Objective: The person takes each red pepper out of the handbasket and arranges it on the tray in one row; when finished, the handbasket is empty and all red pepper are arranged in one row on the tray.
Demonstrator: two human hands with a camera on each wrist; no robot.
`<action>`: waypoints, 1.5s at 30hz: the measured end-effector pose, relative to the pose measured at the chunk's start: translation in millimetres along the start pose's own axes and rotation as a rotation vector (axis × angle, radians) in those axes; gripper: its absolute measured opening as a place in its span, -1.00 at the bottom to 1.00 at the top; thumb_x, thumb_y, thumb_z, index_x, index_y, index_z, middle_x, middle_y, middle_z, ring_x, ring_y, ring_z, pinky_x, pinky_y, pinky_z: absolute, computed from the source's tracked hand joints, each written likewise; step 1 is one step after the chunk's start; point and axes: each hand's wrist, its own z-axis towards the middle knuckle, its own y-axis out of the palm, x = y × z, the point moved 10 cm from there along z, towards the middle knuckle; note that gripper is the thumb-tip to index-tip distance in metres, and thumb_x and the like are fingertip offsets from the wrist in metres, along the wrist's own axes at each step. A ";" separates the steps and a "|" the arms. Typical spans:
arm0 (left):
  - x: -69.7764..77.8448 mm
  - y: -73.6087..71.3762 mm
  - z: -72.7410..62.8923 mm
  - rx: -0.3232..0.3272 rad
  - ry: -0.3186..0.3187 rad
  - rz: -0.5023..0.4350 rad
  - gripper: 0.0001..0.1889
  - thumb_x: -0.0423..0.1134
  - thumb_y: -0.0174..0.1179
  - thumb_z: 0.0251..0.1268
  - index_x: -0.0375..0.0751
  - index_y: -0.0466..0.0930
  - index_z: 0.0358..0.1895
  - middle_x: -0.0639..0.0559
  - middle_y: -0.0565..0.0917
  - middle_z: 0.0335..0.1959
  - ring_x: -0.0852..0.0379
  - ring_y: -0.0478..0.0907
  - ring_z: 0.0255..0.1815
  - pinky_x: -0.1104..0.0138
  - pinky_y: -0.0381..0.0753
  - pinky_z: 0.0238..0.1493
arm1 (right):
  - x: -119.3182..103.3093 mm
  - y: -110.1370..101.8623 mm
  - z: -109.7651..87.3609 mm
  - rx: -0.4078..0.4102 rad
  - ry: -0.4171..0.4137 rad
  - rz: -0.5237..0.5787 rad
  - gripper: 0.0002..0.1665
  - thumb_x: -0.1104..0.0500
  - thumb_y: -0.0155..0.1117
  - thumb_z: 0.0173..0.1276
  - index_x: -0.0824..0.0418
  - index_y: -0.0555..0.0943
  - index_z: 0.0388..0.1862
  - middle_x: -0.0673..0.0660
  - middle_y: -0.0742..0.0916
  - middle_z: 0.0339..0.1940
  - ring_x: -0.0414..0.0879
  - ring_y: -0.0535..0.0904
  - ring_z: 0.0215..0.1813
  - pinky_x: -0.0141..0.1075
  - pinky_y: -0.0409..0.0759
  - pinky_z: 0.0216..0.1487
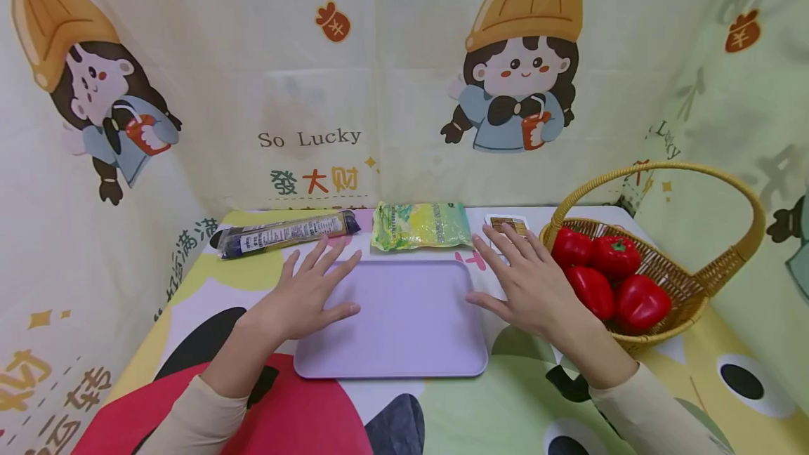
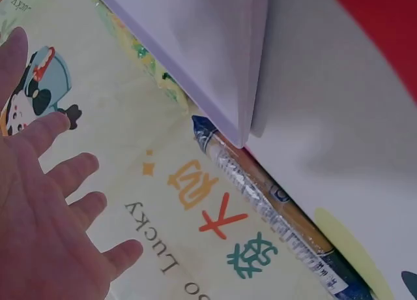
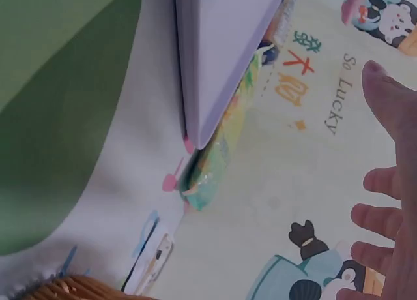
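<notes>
A pale purple tray (image 1: pixel 392 321) lies flat on the table between my two hands. Over its left edge my left hand (image 1: pixel 303 300) is held with fingers spread, gripping nothing. My right hand (image 1: pixel 527 286) hovers past the tray's right edge, fingers likewise spread and holding nothing. Behind the tray lie a long packet in clear and dark blue wrap (image 1: pixel 287 233) and a green-yellow packet (image 1: pixel 421 226). A small white-edged, brown-centred item (image 1: pixel 508 224) sits behind my right fingers, partly hidden by them. In the left wrist view the left hand (image 2: pixel 58 202) shows its separated fingers.
On the right stands a wicker basket (image 1: pixel 679 269) with a tall arched handle, holding several red bell peppers (image 1: pixel 642 302). Printed cloth (image 1: pixel 404 104) hangs behind and along both sides. A colourful patterned cover (image 1: pixel 480 413) lies over the table.
</notes>
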 end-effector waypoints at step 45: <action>-40.2 27.1 -18.2 -0.056 -0.035 -0.091 -0.07 0.35 0.24 0.31 0.07 0.13 0.65 -0.11 0.06 0.69 -0.30 -0.09 0.67 -0.45 -0.05 0.46 | 92.5 -49.6 -80.9 0.518 -0.171 0.351 -0.50 -0.17 0.21 0.50 0.24 0.73 -0.07 0.17 0.75 -0.06 0.10 0.61 0.00 -0.66 0.23 0.38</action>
